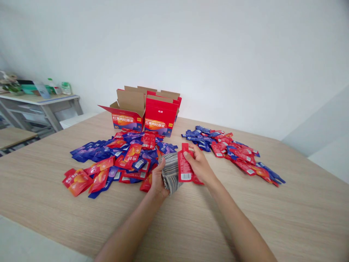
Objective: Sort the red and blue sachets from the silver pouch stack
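My left hand (159, 181) is closed around a folded grey striped cloth (171, 173), held just above the table. In my right hand (200, 163) is a red pouch (185, 167) with a barcode near its bottom, pinched near its narrow top, its side against or close beside the cloth. Another red pouch peeks out behind it, partly hidden; whether it is held too I cannot tell. To the left of my hands spreads a pile of red and blue pouches (131, 156). A second, looser heap of pouches (231, 149) lies to the right.
Red cardboard boxes with raised flaps stand behind the left pile, among them an open box (127, 122) and a box in front (159, 118). The table (286, 218) reaches a white wall (218, 65). A side desk (40, 100) with bottles and a plant is at far left.
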Motion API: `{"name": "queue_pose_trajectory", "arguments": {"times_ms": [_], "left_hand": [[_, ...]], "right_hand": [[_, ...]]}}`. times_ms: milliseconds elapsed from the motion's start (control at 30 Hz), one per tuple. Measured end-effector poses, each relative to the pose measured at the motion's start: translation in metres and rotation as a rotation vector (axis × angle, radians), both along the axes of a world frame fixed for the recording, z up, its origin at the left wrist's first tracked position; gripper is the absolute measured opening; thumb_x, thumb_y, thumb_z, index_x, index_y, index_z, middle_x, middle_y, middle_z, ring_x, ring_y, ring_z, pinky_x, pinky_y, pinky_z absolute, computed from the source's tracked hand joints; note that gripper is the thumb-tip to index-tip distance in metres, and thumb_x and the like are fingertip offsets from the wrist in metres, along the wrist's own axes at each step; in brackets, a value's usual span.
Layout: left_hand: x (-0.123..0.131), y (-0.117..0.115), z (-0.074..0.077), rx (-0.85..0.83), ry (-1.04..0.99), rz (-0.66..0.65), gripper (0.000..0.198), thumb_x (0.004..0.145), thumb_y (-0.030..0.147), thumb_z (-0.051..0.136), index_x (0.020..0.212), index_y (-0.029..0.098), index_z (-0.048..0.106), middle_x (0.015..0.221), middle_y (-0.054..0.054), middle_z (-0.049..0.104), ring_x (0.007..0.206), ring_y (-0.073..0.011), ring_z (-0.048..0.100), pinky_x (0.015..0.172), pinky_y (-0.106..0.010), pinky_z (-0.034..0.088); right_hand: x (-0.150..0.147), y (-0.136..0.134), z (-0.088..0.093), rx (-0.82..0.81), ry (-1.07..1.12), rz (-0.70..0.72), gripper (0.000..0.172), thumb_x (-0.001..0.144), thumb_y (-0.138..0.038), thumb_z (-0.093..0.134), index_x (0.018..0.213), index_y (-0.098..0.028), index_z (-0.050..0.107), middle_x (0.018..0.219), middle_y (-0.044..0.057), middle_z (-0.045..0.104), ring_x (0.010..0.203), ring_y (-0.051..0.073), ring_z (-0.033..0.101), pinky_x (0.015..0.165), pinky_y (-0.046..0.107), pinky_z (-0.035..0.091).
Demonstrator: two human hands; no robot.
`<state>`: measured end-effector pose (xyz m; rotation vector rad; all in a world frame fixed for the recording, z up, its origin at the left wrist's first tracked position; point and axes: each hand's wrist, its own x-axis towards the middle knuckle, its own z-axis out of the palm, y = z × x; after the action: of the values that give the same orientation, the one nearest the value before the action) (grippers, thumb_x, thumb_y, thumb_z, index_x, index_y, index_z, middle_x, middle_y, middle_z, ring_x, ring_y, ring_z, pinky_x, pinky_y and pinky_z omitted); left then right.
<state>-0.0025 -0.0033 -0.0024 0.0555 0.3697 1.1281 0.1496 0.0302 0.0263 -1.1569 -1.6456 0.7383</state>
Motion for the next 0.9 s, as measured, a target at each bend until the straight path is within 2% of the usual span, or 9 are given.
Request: {"name": "queue_pose_trajectory", "arguments": {"times_ms": [33, 133, 267, 333, 467, 567, 667, 767, 900], "left_hand": [[0.002, -0.001, -0.001, -0.023, 0.011, -0.006, 0.043, 0.093, 0.036, 0.054, 0.126, 0.009, 0.062, 0.109, -0.016, 0.075, 0.101, -0.0322, 0.071, 0.094, -0.050, 0.053], [0.007, -0.001, -0.003, -0.097, 0.060, -0.019, 0.033, 0.093, 0.030, 0.056, 0.117, 0.009, 0.066, 0.101, -0.014, 0.077, 0.096, -0.0302, 0.073, 0.093, -0.048, 0.054], [0.014, 0.000, -0.009, -0.085, 0.025, -0.043, 0.034, 0.096, 0.037, 0.050, 0.106, 0.010, 0.069, 0.093, -0.013, 0.077, 0.093, -0.0291, 0.073, 0.092, -0.048, 0.054], [0.017, -0.001, -0.011, -0.076, 0.009, -0.040, 0.034, 0.096, 0.038, 0.049, 0.104, 0.011, 0.069, 0.092, -0.012, 0.077, 0.094, -0.0289, 0.073, 0.093, -0.048, 0.054], [0.019, -0.004, -0.013, -0.057, 0.022, -0.065, 0.038, 0.096, 0.041, 0.050, 0.110, 0.011, 0.068, 0.096, -0.013, 0.077, 0.097, -0.0296, 0.072, 0.094, -0.048, 0.053], [0.017, -0.004, -0.011, -0.075, 0.037, -0.098, 0.044, 0.095, 0.045, 0.050, 0.116, 0.011, 0.067, 0.099, -0.014, 0.077, 0.097, -0.0304, 0.072, 0.093, -0.048, 0.052], [0.010, -0.002, -0.007, -0.063, 0.002, -0.128, 0.048, 0.095, 0.047, 0.046, 0.120, 0.010, 0.065, 0.101, -0.014, 0.076, 0.095, -0.0301, 0.072, 0.092, -0.047, 0.052], [0.001, 0.002, -0.005, -0.016, -0.068, -0.120, 0.049, 0.097, 0.046, 0.042, 0.124, 0.011, 0.063, 0.104, -0.014, 0.075, 0.094, -0.0284, 0.072, 0.091, -0.045, 0.053], [-0.011, 0.008, -0.003, 0.010, -0.117, -0.046, 0.048, 0.098, 0.046, 0.039, 0.119, 0.012, 0.065, 0.100, -0.013, 0.074, 0.088, -0.0255, 0.072, 0.085, -0.041, 0.055]], "right_hand": [[-0.008, -0.003, -0.003, 0.008, 0.012, 0.002, 0.041, 0.093, -0.051, 0.054, 0.123, -0.025, 0.049, 0.106, 0.004, 0.067, 0.089, 0.022, 0.065, 0.079, 0.034, 0.052], [-0.022, -0.008, -0.011, 0.104, -0.086, -0.118, 0.043, 0.093, -0.042, 0.055, 0.131, -0.024, 0.047, 0.101, 0.005, 0.065, 0.091, 0.022, 0.062, 0.087, 0.038, 0.050], [-0.024, -0.006, -0.018, 0.273, -0.323, -0.148, 0.021, 0.095, -0.031, 0.050, 0.110, -0.024, 0.062, 0.108, 0.008, 0.057, 0.104, 0.024, 0.057, 0.096, 0.041, 0.045], [-0.023, -0.005, -0.021, 0.282, -0.384, -0.140, 0.019, 0.096, -0.028, 0.048, 0.103, -0.023, 0.065, 0.105, 0.009, 0.054, 0.102, 0.024, 0.056, 0.094, 0.040, 0.046], [-0.023, -0.003, -0.024, 0.268, -0.496, -0.192, 0.022, 0.097, -0.028, 0.048, 0.106, -0.023, 0.068, 0.105, 0.010, 0.057, 0.101, 0.025, 0.056, 0.094, 0.043, 0.045], [-0.018, -0.003, -0.022, 0.273, -0.645, -0.234, 0.026, 0.098, -0.031, 0.047, 0.109, -0.023, 0.069, 0.124, 0.014, 0.056, 0.117, 0.030, 0.052, 0.102, 0.052, 0.038], [-0.010, -0.002, -0.019, 0.246, -0.725, -0.044, 0.033, 0.100, -0.037, 0.045, 0.123, -0.024, 0.066, 0.144, 0.015, 0.048, 0.134, 0.030, 0.044, 0.110, 0.054, 0.033], [-0.006, -0.002, -0.018, 0.191, -0.744, 0.153, 0.040, 0.101, -0.039, 0.043, 0.136, -0.026, 0.058, 0.147, 0.014, 0.050, 0.138, 0.029, 0.044, 0.112, 0.054, 0.033], [-0.018, -0.009, -0.022, 0.264, -0.674, 0.086, 0.035, 0.100, -0.035, 0.046, 0.129, -0.024, 0.063, 0.145, 0.014, 0.050, 0.137, 0.029, 0.044, 0.113, 0.055, 0.034]]}}
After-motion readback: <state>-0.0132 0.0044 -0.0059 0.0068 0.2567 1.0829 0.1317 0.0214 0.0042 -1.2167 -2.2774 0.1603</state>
